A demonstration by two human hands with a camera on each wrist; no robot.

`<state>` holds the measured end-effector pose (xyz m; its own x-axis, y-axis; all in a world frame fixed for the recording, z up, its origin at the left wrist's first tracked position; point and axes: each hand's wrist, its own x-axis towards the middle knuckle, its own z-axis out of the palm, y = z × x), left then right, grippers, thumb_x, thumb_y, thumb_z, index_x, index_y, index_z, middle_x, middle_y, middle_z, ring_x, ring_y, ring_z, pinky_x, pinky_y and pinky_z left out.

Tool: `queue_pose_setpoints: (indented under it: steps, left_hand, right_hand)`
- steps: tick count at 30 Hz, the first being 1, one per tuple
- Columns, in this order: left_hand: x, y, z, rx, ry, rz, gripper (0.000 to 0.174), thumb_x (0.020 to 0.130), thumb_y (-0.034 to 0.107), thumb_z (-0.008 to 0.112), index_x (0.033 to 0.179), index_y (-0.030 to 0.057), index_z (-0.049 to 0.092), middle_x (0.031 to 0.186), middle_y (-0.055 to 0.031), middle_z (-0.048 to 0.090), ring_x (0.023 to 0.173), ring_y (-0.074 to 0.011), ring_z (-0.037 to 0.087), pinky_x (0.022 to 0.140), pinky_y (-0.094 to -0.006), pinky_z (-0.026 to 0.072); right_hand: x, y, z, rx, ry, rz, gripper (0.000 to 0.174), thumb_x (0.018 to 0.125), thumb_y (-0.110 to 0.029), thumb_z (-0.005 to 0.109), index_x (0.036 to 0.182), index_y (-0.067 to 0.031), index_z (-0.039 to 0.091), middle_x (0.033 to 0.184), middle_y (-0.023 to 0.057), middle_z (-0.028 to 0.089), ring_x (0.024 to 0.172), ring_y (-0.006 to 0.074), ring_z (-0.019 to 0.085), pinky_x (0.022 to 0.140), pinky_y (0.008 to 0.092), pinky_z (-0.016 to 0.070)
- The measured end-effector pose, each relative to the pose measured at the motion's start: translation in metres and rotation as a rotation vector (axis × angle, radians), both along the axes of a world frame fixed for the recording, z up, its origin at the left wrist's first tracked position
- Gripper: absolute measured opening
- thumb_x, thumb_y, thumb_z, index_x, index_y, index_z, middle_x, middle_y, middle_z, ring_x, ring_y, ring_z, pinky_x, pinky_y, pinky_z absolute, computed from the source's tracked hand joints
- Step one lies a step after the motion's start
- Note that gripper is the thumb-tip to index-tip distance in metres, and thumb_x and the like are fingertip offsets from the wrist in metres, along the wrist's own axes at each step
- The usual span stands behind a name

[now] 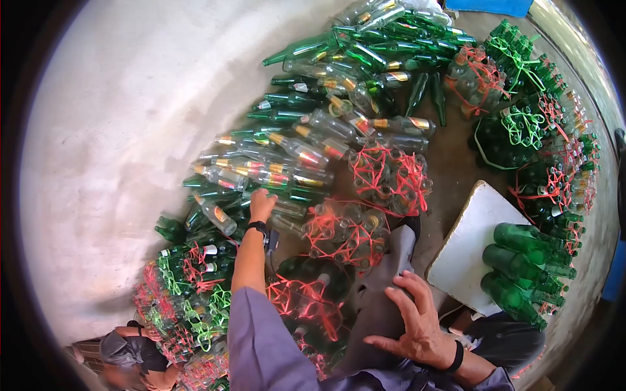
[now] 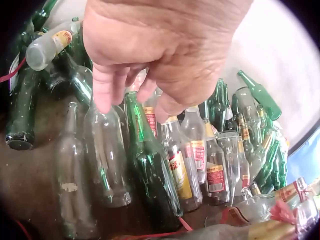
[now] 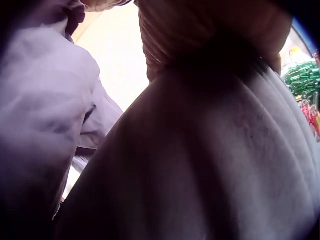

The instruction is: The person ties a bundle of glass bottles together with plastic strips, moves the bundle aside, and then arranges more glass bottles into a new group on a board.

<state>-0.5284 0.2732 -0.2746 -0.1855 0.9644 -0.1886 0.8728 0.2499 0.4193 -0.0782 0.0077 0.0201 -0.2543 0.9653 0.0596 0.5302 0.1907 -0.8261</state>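
Note:
My left hand reaches down into a heap of loose glass bottles lying on the floor. In the left wrist view its bent fingers hang among the bottle necks, with a green bottle whose neck top lies between them; I cannot tell whether they grip it. Beside it lie a clear bottle under the fingertips and a clear bottle with a yellow and red label below the thumb. Fingers spread, my right hand rests on the grey-trousered leg and holds nothing.
Clear bottles bundled with red string stand close to my leg. More tied bundles line the right side. A white board lies beside green bottles. Another person is at lower left, near tied bottles.

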Motion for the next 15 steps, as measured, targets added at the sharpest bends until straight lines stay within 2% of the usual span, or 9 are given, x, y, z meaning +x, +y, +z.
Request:
queue_pose_setpoints:
  steps: [2,4,5,6,9,12,14,15]
  left_hand:
    - [-0.004,0.009,-0.005,-0.025,-0.038,0.026,0.049,0.077,0.03,0.079,0.108,-0.0069,0.069,0.116,-0.0259,0.065,0.113,-0.0406,0.06,0.099,-0.0438,0.0481]
    - [-0.013,0.016,-0.02,0.029,-0.027,0.023,0.05,0.078,0.027,0.08,0.11,-0.0092,0.066,0.105,-0.0206,0.068,0.087,-0.0276,0.069,0.067,-0.0387,0.0549]
    - [-0.017,0.021,-0.027,-0.048,-0.085,0.059,0.046,0.078,0.023,0.08,0.111,-0.0062,0.066,0.105,-0.0151,0.064,0.086,-0.023,0.066,0.063,-0.037,0.0546]
    - [-0.014,0.024,-0.025,-0.053,-0.085,0.056,0.046,0.078,0.023,0.08,0.111,-0.0062,0.066,0.105,-0.0151,0.064,0.086,-0.023,0.066,0.063,-0.037,0.0546]
    - [0.002,0.024,-0.012,-0.079,-0.082,0.11,0.042,0.078,0.021,0.079,0.11,-0.0026,0.066,0.106,-0.0126,0.064,0.081,-0.0216,0.065,0.064,-0.0373,0.0549]
    - [0.019,0.02,0.002,-0.187,-0.215,0.21,0.04,0.078,0.022,0.079,0.109,0.0002,0.067,0.1,-0.0096,0.066,0.079,-0.0218,0.064,0.065,-0.0382,0.0549]
    - [0.018,0.023,0.002,-0.128,-0.294,0.182,0.036,0.075,0.023,0.076,0.09,-0.0091,0.07,0.094,-0.0205,0.063,0.074,-0.0306,0.066,0.053,-0.0388,0.052]
    - [0.018,0.025,0.007,-0.189,-0.29,0.155,0.027,0.075,0.02,0.073,0.072,-0.0069,0.068,0.069,-0.0166,0.06,0.065,-0.0285,0.064,0.056,-0.0418,0.0499]
  right_hand:
    - [-0.002,0.004,0.0,-0.006,0.004,0.004,0.085,0.066,-0.044,0.092,0.132,-0.0048,0.057,0.138,0.0191,0.048,0.132,0.0447,0.045,0.108,0.0563,0.0411]
    - [-0.001,0.006,0.0,-0.018,0.006,0.009,0.085,0.066,-0.045,0.092,0.132,-0.0052,0.057,0.137,0.0189,0.048,0.132,0.0442,0.045,0.108,0.0565,0.0412]
    - [0.0,0.007,0.0,-0.002,-0.008,0.031,0.089,0.064,-0.045,0.094,0.133,-0.0041,0.055,0.137,0.0194,0.047,0.132,0.0454,0.045,0.108,0.0568,0.0418]
    - [0.0,0.007,-0.001,0.016,-0.022,0.052,0.094,0.062,-0.046,0.096,0.134,-0.003,0.052,0.137,0.02,0.046,0.133,0.0465,0.045,0.108,0.0571,0.0425]
    - [0.0,0.008,-0.003,0.016,-0.004,0.052,0.095,0.062,-0.045,0.096,0.134,-0.0033,0.052,0.136,0.0199,0.047,0.132,0.0468,0.046,0.107,0.0573,0.043]
    - [-0.001,0.009,0.003,-0.029,0.0,0.045,0.093,0.062,-0.045,0.096,0.133,-0.0035,0.053,0.135,0.0198,0.048,0.131,0.0461,0.047,0.106,0.0571,0.0435]
    - [-0.001,0.009,-0.004,-0.009,0.015,0.039,0.092,0.062,-0.045,0.096,0.132,-0.0037,0.054,0.135,0.0196,0.049,0.132,0.0459,0.047,0.106,0.0568,0.044]
    - [-0.001,0.008,-0.006,0.014,0.031,0.036,0.091,0.061,-0.044,0.096,0.131,-0.0039,0.055,0.135,0.0194,0.049,0.132,0.0456,0.047,0.106,0.0565,0.0445]
